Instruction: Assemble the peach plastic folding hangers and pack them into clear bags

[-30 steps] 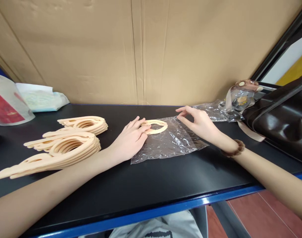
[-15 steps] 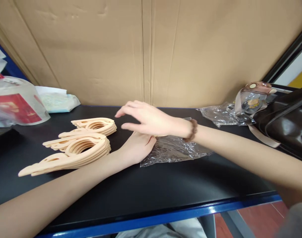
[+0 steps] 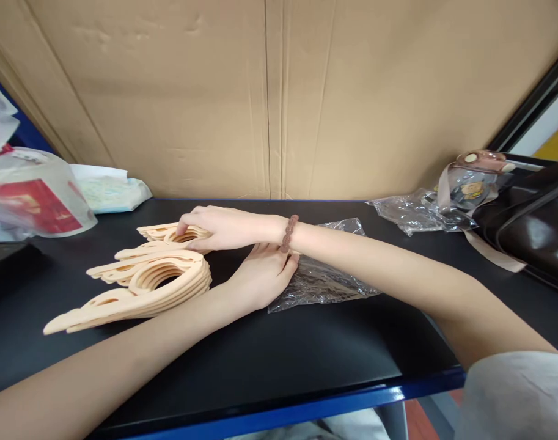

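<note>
My right hand (image 3: 217,226) reaches across my left wrist area to the farther stack of beige plastic hangers (image 3: 153,232), its fingers and thumb closed on the rounded end. A nearer stack of beige hangers (image 3: 139,293), with large round openings and long pointed ends, lies left of my left hand (image 3: 264,275). That hand is closed at the left end of a clear plastic bag (image 3: 324,281), beneath my right wrist. Its fingertips are partly hidden, and a small beige edge shows beside them.
Cardboard (image 3: 168,110) stands along the back of the black table (image 3: 279,360). At left are a tied plastic bag with a tub (image 3: 40,195) and a tissue pack (image 3: 109,189). A clear cup with a strap (image 3: 471,183) and a dark bag (image 3: 530,214) sit at right.
My right hand has moved left and down from above my left hand onto the farther hanger stack, and its fingers have closed. My left hand stays at the bag.
</note>
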Tool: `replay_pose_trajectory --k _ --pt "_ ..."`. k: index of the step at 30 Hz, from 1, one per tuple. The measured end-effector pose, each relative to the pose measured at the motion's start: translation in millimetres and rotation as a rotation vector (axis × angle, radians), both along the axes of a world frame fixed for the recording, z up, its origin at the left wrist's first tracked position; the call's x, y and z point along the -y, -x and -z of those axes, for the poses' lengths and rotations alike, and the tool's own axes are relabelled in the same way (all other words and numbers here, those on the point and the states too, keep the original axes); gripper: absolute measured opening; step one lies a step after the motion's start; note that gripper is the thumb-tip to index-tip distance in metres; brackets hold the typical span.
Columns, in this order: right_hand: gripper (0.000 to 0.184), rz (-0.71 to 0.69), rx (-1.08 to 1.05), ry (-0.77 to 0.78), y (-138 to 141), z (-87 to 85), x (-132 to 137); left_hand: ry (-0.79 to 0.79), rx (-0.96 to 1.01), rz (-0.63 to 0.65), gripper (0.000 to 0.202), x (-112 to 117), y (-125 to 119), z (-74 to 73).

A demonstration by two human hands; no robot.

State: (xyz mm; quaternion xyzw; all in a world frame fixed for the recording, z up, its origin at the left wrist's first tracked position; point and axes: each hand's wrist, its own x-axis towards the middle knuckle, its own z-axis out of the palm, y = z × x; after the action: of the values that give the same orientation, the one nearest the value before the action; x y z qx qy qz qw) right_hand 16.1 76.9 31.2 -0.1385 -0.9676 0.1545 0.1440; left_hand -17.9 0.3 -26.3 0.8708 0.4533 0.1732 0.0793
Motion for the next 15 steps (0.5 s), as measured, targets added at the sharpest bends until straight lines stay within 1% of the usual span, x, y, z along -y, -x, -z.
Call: replay_pose_trajectory --k 2,6,11,15 --pt "0.019 0.016 -0.008 0.025 -1 1.0 2 0.007 -0.004 0.000 0.053 0 0 1.1" --pt "0.028 0.071 0.005 0.037 1 3.5 0 0.012 -0.019 0.016 0.054 -1 0 1.5" --pt "0.037 0.142 0.030 0.089 6 7.3 -7 -0.005 -0.036 0.029 0.050 -2 0 0.3" --pt "0.039 0.139 -0.014 0.141 -3 3.2 -9 -0.008 -0.038 0.043 0.049 -1 0 -1.6"
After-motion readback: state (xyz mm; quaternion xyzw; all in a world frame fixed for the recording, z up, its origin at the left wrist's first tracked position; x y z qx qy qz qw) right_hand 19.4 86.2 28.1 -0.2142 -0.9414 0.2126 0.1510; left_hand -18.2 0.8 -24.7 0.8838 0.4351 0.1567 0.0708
